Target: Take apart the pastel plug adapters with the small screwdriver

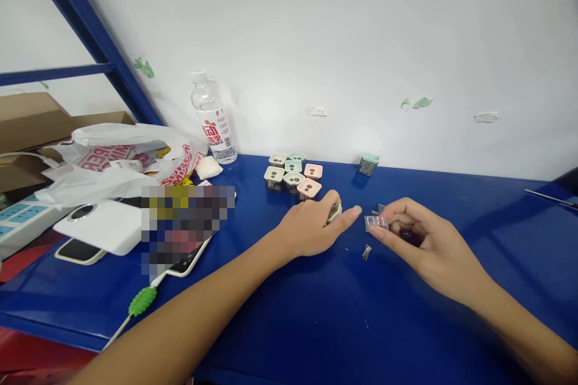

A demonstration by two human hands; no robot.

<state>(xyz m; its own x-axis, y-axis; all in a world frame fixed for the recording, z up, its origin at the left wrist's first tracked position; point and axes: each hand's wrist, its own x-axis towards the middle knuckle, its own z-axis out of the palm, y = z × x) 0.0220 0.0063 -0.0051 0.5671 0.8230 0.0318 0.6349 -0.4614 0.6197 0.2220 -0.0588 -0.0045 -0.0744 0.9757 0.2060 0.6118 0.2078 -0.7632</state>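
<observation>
Left hand: gripping pale-lidded box | right hand: pinching clear plastic piece

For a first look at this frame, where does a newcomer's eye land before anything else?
Probably on the two bare hands over the blue tabletop: the right hand pinches a clear plastic piece, the left hand curls around a pale piece. Just beyond the left hand, a tight cluster of small pastel-topped containers stands out. Farther left, the upright bottle with red print draws the eye too.
</observation>
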